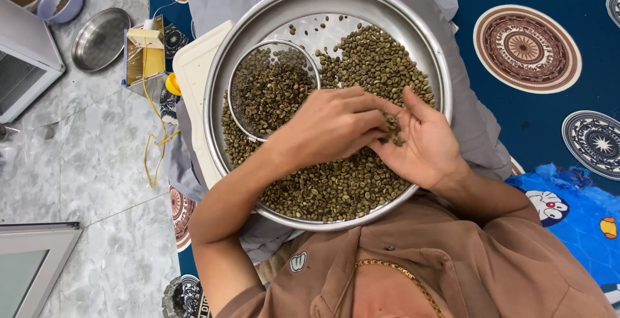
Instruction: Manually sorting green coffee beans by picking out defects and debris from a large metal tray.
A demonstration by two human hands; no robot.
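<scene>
A large round metal tray (426,53) rests on my lap and holds a heap of greenish raw coffee beans (381,60). A round wire-mesh sieve (274,47) lies inside the tray at the left, partly filled with beans. My right hand (426,143) is held palm up over the tray, cupping a small pile of beans. My left hand (329,124) reaches across from the left, its bunched fingertips touching the beans in the right palm. Whether those fingertips pinch a bean is hidden.
A white board (190,66) lies under the tray. On the marble floor at the left are a small metal pan (100,37), a purple bowl (59,0), a yellow cord (154,143) and a white appliance (22,60). A patterned blue mat (526,47) is at the right.
</scene>
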